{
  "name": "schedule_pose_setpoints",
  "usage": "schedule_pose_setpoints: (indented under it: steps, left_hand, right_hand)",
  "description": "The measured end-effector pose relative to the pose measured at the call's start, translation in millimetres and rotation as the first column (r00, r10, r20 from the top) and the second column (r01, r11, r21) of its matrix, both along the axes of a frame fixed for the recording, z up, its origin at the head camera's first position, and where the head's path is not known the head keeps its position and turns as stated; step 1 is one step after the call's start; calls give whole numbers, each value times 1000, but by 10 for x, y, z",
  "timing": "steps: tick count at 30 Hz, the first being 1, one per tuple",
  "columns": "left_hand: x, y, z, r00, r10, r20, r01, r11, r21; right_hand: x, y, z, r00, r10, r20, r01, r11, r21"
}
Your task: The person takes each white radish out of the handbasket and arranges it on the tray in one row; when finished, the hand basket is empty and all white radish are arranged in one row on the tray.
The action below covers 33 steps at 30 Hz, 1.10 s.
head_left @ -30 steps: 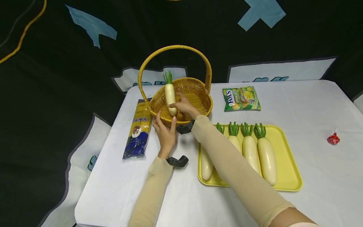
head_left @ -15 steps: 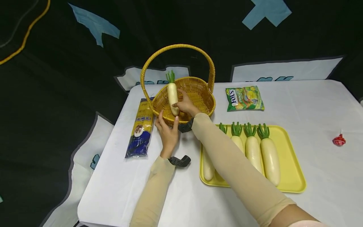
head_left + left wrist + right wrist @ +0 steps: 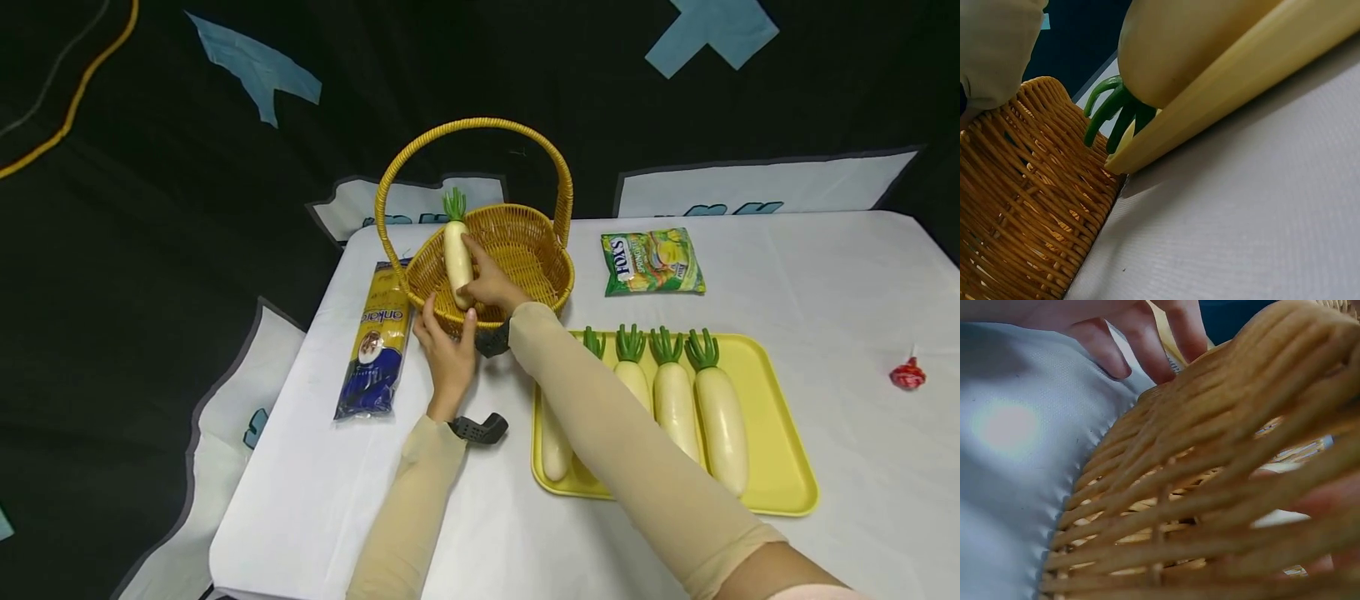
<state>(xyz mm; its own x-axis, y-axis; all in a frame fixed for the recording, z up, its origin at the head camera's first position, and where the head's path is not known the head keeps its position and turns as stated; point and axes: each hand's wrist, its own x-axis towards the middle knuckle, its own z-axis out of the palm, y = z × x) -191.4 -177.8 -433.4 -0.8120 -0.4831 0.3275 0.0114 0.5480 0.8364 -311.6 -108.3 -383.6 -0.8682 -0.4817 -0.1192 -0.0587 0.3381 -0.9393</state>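
A white radish with green leaf stubs (image 3: 455, 246) leans inside the yellow wicker basket (image 3: 517, 223), against its left wall, its top above the rim. My right hand (image 3: 491, 282) reaches in over the near rim. Its index finger lies straight against the radish's right side, and the thumb is near the lower end. Some of these fingers show through the weave in the right wrist view. Outside, my left hand (image 3: 448, 360) touches the basket's near side with spread fingers and thumb. The right wrist view shows its fingers (image 3: 1141, 337) at the wicker wall.
Right of the basket, a yellow tray (image 3: 780, 450) holds several white radishes, partly behind my right sleeve. A blue-and-yellow packet (image 3: 375, 342) lies beside the basket on the left. A green candy bag (image 3: 652, 261) lies behind the tray, and a red wrapped sweet (image 3: 907, 375) far right.
The right index finger has shifted from beside the radish onto its side. The radish stays in about the same place in the basket. The left hand keeps its place, and the head view drifts slightly.
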Motion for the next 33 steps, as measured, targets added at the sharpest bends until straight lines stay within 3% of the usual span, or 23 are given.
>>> schedule_pose_setpoints:
  steps: [4, 9, 14, 19, 28, 33]
  left_hand:
    - [10, 4, -4, 1000, -6, 4, 6, 1000, -3]
    - [15, 6, -7, 1000, -15, 19, 15, 1000, -2]
    - [-7, -3, 4, 1000, -13, 16, 14, 1000, -2]
    - [-20, -6, -5, 1000, -13, 22, 13, 1000, 9]
    - [-37, -14, -10, 999, -27, 26, 27, 999, 17]
    - [-26, 3, -10, 999, -30, 34, 29, 999, 31]
  right_hand:
    - [30, 40, 22, 999, 12, 38, -10, 999, -35]
    - [61, 119, 85, 983, 28, 182, -6, 993, -119]
    - [45, 195, 149, 937, 64, 343, 21, 971, -238]
    - [61, 335, 212, 885, 116, 451, 71, 924, -376]
    - [252, 843, 370, 866, 192, 461, 127, 808, -575]
    - [506, 1129, 496, 875, 258, 410, 56, 787, -615]
